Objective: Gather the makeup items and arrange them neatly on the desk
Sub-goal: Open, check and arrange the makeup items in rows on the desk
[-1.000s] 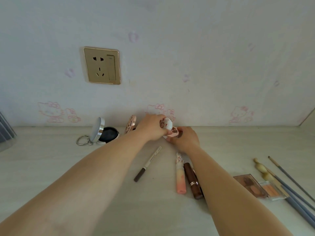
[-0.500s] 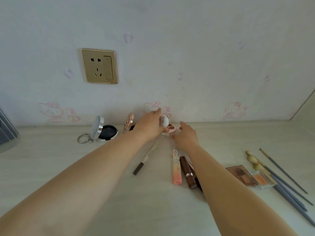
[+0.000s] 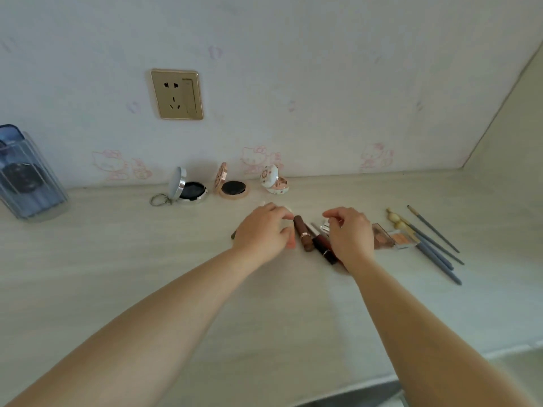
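Three open round compacts are counted along the wall: silver (image 3: pixel 188 188), rose-gold (image 3: pixel 232 186), floral white (image 3: pixel 274 182). Two brown lipstick tubes (image 3: pixel 302 235) (image 3: pixel 323 248) are seen between two hands (image 3: pixel 264 230) (image 3: pixel 349 233). Two small palettes (image 3: pixel 382 237) (image 3: pixel 404 239), about four brushes (image 3: pixel 432 248), one blue container (image 3: pixel 26 177), one wall socket (image 3: pixel 177 94).

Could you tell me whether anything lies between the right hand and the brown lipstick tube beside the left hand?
Yes. A darker tube lies between the right hand and the brown lipstick tube, angled alongside it. The left hand sits right against the brown tube's other side, over a peach tube.
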